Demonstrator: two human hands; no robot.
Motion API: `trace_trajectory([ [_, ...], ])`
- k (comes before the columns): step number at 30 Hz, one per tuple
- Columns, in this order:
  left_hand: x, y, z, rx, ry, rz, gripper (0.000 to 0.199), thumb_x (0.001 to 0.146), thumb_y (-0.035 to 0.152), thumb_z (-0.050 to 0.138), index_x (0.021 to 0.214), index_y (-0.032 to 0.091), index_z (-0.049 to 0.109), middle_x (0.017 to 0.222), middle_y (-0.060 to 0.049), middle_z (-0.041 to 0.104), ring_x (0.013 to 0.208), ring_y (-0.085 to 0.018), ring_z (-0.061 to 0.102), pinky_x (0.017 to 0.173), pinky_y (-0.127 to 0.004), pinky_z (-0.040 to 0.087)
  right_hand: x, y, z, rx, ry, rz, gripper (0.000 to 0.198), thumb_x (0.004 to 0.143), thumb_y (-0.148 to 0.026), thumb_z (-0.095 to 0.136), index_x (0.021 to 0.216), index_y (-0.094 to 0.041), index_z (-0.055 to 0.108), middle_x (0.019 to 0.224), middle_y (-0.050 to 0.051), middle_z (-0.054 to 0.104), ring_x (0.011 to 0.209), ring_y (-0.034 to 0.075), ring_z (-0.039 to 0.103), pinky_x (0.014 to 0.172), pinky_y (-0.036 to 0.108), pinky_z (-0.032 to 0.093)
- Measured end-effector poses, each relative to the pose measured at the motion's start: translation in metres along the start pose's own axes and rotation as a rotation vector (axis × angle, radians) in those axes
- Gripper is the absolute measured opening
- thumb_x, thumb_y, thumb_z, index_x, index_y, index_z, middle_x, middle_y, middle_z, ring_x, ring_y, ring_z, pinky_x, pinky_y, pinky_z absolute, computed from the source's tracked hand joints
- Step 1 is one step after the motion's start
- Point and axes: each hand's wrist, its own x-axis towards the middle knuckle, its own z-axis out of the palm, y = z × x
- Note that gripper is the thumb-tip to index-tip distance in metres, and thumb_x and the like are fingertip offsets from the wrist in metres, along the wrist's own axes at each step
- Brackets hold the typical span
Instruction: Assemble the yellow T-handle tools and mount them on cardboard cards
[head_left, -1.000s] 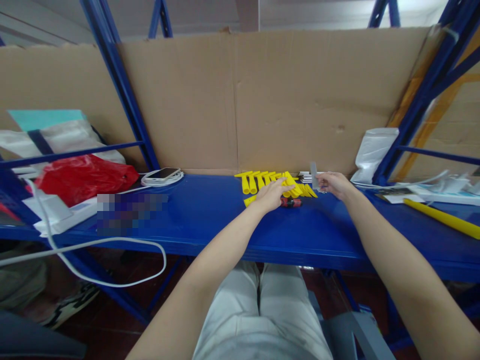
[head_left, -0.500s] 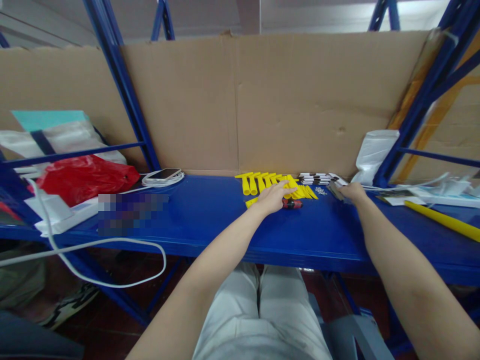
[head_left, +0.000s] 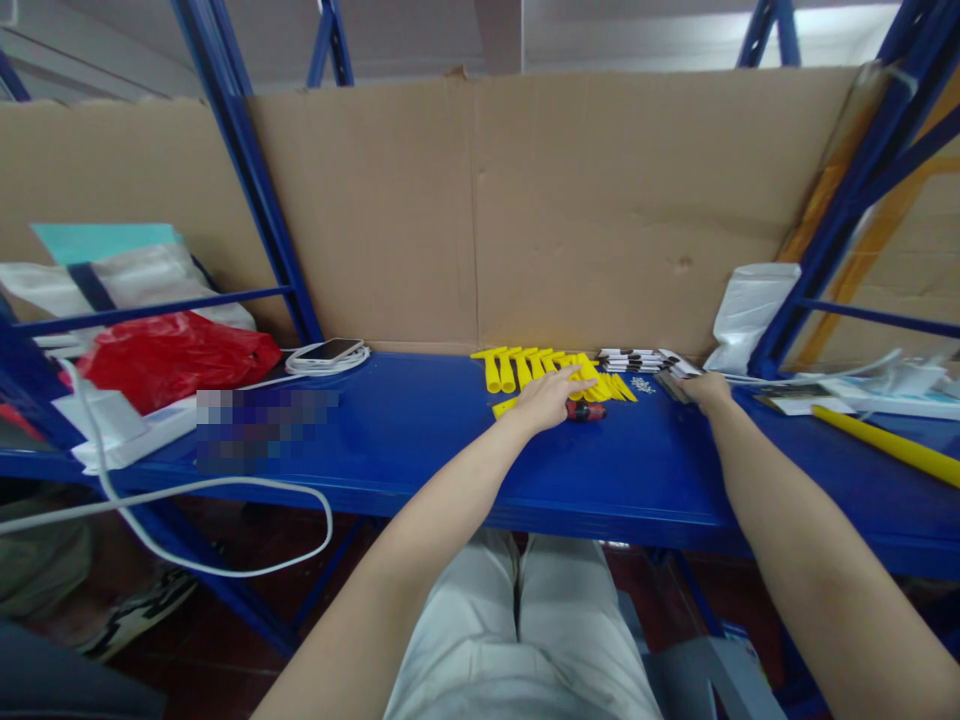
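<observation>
My left hand (head_left: 551, 400) reaches over a row of yellow T-shaped plastic handles (head_left: 507, 372), its fingers stretched out across some smaller yellow pieces (head_left: 618, 387). Just beside its fingers lies a red-and-black tool handle (head_left: 588, 411). Another yellow piece (head_left: 503, 407) is partly covered by this hand. My right hand (head_left: 709, 390) is closed at the end of some grey flat strips (head_left: 674, 388); its fingertips are partly hidden. Small silvery screws (head_left: 641, 384) lie left of these strips. Black-and-white pieces (head_left: 628, 359) are stacked behind, by the cardboard.
A cardboard wall (head_left: 480, 210) backs the blue bench (head_left: 420, 430). To the left are a phone (head_left: 332, 350) on coiled white cable, a red bag (head_left: 180, 350) and a power strip. A white pouch (head_left: 750, 315) and a yellow tube (head_left: 889, 445) are at right.
Both hands stay almost in place. The fingers of my left hand shift slightly over the yellow pieces, and the view tilts a little.
</observation>
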Motion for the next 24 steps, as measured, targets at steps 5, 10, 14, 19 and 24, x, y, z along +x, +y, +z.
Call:
trace_trajectory([
  [5, 0.0, 0.0, 0.0, -0.007, -0.008, 0.001, 0.066, 0.081, 0.001, 0.044, 0.139, 0.032, 0.048, 0.152, 0.0, 0.038, 0.135, -0.02, 0.041, 0.11, -0.036, 0.036, -0.012, -0.012, -0.009, 0.019, -0.011, 0.166, 0.052, 0.077, -0.041, 0.065, 0.114, -0.005, 0.065, 0.106, 0.024, 0.067, 0.101, 0.035, 0.065, 0.075, 0.037, 0.055],
  [10, 0.0, 0.0, 0.001, 0.004, -0.005, -0.003, 0.065, 0.082, 0.002, 0.044, 0.139, 0.032, 0.048, 0.152, -0.001, 0.037, 0.135, -0.02, 0.042, 0.11, -0.037, 0.037, -0.025, -0.019, -0.016, 0.055, -0.029, 0.2, 0.059, 0.076, -0.047, 0.065, 0.118, -0.006, 0.063, 0.112, 0.026, 0.064, 0.108, 0.037, 0.062, 0.082, 0.044, 0.054],
  [14, 0.001, -0.001, 0.002, 0.002, -0.001, 0.004, 0.064, 0.082, 0.003, 0.044, 0.138, 0.032, 0.048, 0.152, -0.001, 0.037, 0.135, -0.02, 0.041, 0.109, -0.037, 0.037, -0.035, -0.024, -0.021, 0.033, -0.055, 0.206, 0.056, 0.08, -0.045, 0.062, 0.119, -0.005, 0.06, 0.113, 0.026, 0.062, 0.11, 0.034, 0.061, 0.085, 0.042, 0.053],
  [19, 0.001, -0.001, 0.003, 0.007, 0.01, 0.007, 0.064, 0.083, 0.003, 0.044, 0.138, 0.034, 0.048, 0.152, 0.001, 0.038, 0.134, -0.02, 0.043, 0.108, -0.038, 0.038, -0.041, -0.031, -0.025, -0.02, -0.103, 0.227, 0.051, 0.083, -0.035, 0.057, 0.123, -0.004, 0.058, 0.124, 0.026, 0.058, 0.121, 0.033, 0.055, 0.097, 0.04, 0.047],
  [24, 0.002, -0.002, 0.004, 0.014, 0.015, 0.011, 0.063, 0.084, 0.004, 0.044, 0.138, 0.035, 0.048, 0.151, 0.001, 0.039, 0.135, -0.02, 0.042, 0.109, -0.038, 0.038, -0.041, -0.031, -0.026, -0.032, -0.139, 0.183, 0.059, 0.081, -0.044, 0.06, 0.126, -0.006, 0.057, 0.129, 0.024, 0.056, 0.123, 0.033, 0.053, 0.099, 0.041, 0.046],
])
